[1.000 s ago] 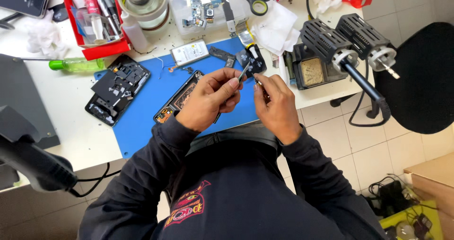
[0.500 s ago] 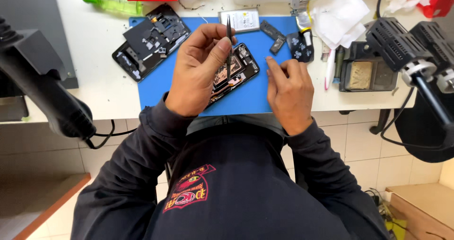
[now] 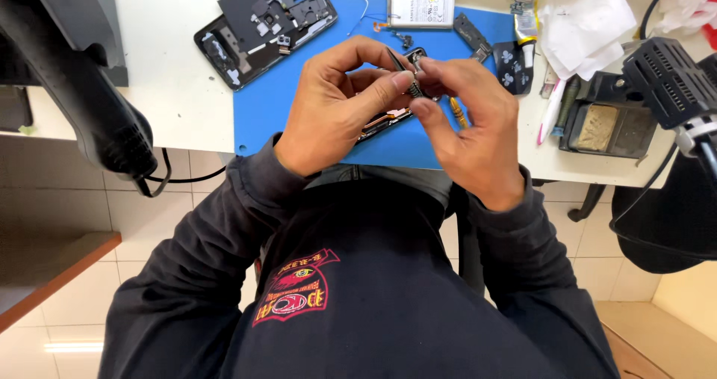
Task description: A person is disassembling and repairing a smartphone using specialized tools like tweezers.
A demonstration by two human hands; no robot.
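Note:
My left hand (image 3: 340,106) and my right hand (image 3: 467,125) meet above the blue mat (image 3: 258,106). Left thumb and fingers pinch a pair of metal tweezers (image 3: 407,76). The right fingertips touch the tweezers' tip, where something small sits that I cannot make out. Under both hands lies an opened phone body (image 3: 385,121) with copper-coloured insides, mostly hidden. A yellow-handled tool (image 3: 457,112) pokes out beneath my right hand.
A black phone frame and loose plates (image 3: 261,17) lie at the mat's far left. A silver battery (image 3: 420,7), small black parts (image 3: 511,64) and white tissue (image 3: 582,20) sit at the back. A solder-tip sponge tray (image 3: 601,129) and a black device (image 3: 668,80) stand right, a hot-air gun (image 3: 89,95) left.
The camera has dropped closer to the desk edge. My hands rose off the phone and came together, the right now touching the tweezers' tip held by the left.

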